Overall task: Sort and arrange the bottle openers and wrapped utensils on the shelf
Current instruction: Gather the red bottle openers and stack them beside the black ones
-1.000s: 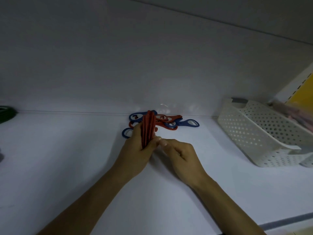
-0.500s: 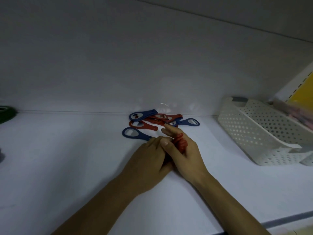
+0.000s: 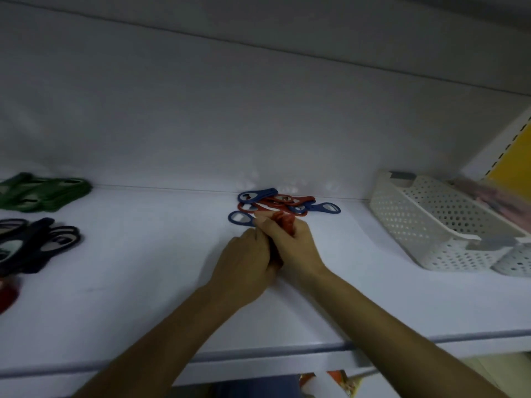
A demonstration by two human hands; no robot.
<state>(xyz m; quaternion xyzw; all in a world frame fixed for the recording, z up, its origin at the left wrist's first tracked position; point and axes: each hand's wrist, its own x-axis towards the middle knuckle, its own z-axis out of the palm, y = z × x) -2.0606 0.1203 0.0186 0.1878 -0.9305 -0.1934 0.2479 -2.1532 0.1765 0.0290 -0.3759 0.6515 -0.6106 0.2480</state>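
A stack of red bottle openers [image 3: 286, 222] lies low over the white shelf [image 3: 143, 268], gripped between both hands. My right hand [image 3: 293, 248] curls over the stack from the right. My left hand [image 3: 247, 262] closes against it from the left, and most of the stack is hidden between them. Just behind my fingers lies a loose pile of red and blue bottle openers [image 3: 287, 203] against the back wall. One blue opener [image 3: 241, 219] lies right by my fingertips.
Stacked green openers [image 3: 43, 193] and dark blue openers [image 3: 34, 245] sit at the far left, with a red object [image 3: 7, 291] at the left edge. A white perforated basket [image 3: 436, 225] holding pinkish wrapped items [image 3: 497, 196] stands at the right.
The upright red stack held in my left hand was tipped down and is now clasped by both hands. The view shifted, bringing the left stacks and shelf front edge into sight.
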